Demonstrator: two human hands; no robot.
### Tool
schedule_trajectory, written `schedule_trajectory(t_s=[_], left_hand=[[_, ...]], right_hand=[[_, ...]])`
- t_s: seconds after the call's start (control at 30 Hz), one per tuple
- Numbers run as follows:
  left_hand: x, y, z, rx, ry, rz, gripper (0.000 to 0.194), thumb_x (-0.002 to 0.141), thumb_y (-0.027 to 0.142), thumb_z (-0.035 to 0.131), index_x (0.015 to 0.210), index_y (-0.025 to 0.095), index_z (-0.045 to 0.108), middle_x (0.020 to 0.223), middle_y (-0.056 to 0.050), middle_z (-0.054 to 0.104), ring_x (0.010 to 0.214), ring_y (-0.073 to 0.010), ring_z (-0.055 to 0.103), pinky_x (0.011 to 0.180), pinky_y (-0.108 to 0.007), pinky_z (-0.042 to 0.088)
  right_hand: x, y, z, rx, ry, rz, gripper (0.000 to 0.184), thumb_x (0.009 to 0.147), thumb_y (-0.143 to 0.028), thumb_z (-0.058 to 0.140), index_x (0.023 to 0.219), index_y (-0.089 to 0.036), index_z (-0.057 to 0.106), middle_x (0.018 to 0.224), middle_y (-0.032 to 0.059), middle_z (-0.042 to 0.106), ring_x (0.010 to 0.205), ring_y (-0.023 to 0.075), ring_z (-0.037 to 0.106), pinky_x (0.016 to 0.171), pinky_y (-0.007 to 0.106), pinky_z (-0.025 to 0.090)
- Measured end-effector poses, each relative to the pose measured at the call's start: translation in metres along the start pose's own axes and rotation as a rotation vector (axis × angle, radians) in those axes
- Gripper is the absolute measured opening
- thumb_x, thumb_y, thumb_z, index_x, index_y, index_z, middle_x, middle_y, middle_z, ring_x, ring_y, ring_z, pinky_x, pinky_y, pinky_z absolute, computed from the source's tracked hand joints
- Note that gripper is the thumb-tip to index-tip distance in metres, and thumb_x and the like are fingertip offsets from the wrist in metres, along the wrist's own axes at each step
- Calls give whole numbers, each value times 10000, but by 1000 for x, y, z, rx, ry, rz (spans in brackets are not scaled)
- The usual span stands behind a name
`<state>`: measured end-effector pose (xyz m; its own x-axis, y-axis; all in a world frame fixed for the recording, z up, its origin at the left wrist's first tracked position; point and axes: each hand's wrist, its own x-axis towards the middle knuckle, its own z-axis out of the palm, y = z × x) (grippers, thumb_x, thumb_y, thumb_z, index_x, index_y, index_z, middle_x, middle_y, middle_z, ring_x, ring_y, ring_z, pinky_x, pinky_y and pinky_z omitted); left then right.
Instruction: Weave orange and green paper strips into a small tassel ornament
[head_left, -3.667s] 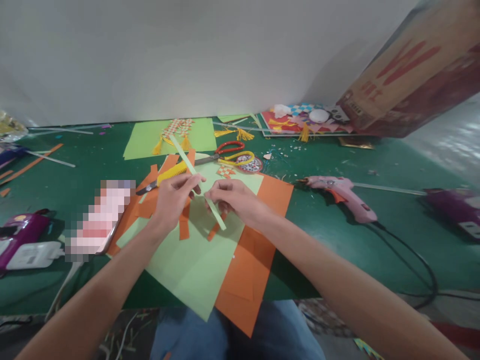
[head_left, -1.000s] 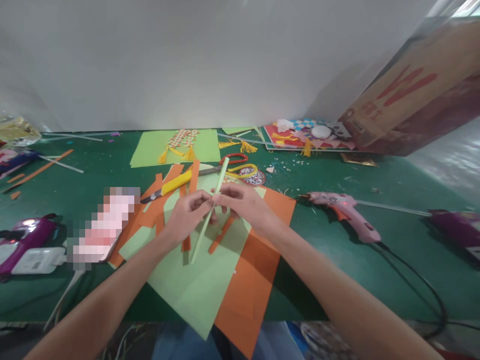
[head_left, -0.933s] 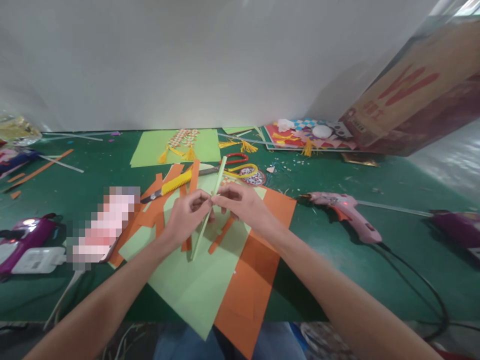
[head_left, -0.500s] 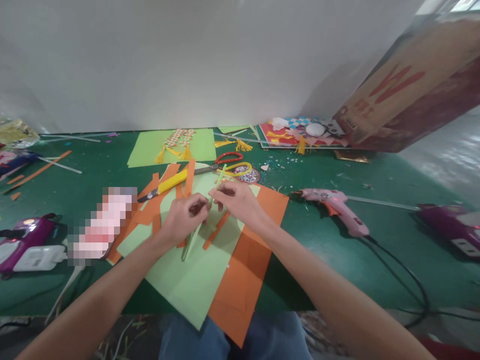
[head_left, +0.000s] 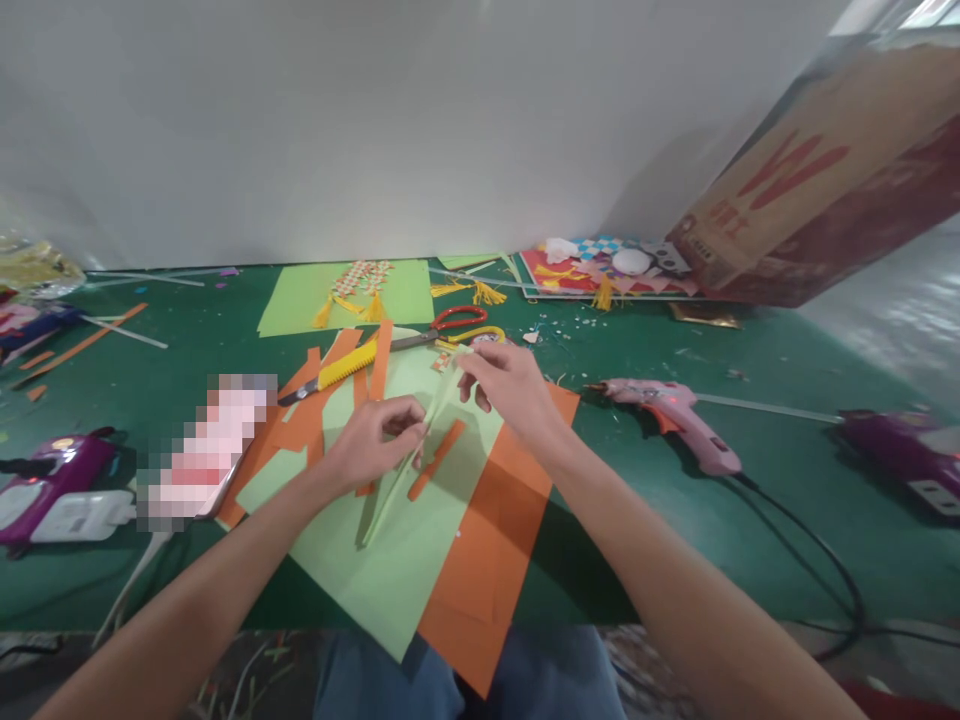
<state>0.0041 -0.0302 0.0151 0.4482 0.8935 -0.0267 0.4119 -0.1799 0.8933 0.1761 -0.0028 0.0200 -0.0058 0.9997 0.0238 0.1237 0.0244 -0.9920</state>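
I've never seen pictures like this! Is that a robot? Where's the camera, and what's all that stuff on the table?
No robot here: those are a person's own left hand and right hand. The camera sits on the person's head, looking forward and down, so you see nearly what they see. Both hands hold one narrow pale green strip. Beneath them, on the green table, are a pale green sheet and orange paper. Scissors lie just beyond the hands, and a pink glue gun lies off to the right.
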Motion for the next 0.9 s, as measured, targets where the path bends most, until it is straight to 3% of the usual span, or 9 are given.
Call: schedule_trajectory(t_s=[0.2, 0.37, 0.47, 0.9], left_hand=[[1, -1, 1, 44, 96, -9, 259, 852, 359, 501, 660, 188, 526, 545, 27, 613, 481, -105, 507, 475, -220, 344], [2, 0, 1, -212, 73, 5, 322, 882, 437, 468, 707, 179, 552, 622, 4, 629, 543, -128, 593, 550, -241, 444], [2, 1, 1, -315, 49, 17, 340, 888, 439, 464, 696, 170, 543, 647, -8, 627, 515, -119, 592, 545, -246, 464], [0, -4, 3, -302, -59, -22, 265, 924, 315, 400, 785, 162, 566, 615, -8, 620, 577, -139, 617, 622, -261, 485]], right_hand=[[-11, 1, 11, -88, -213, -33, 301, 746, -263, 549, 475, -193, 440, 442, -40, 470, 404, 73, 416, 439, 245, 295], [-11, 3, 6, 256, -432, 89, 242, 754, -376, 612, 614, -182, 570, 596, -16, 584, 493, 79, 508, 448, 225, 342], [-8, 5, 2, 371, -498, 154, 243, 739, -404, 655, 682, -170, 622, 687, 10, 640, 543, 79, 560, 460, 213, 358], [-13, 8, 11, 339, -359, 129, 265, 656, -344, 723, 549, -168, 557, 484, -46, 517, 421, 52, 447, 436, 219, 287]])
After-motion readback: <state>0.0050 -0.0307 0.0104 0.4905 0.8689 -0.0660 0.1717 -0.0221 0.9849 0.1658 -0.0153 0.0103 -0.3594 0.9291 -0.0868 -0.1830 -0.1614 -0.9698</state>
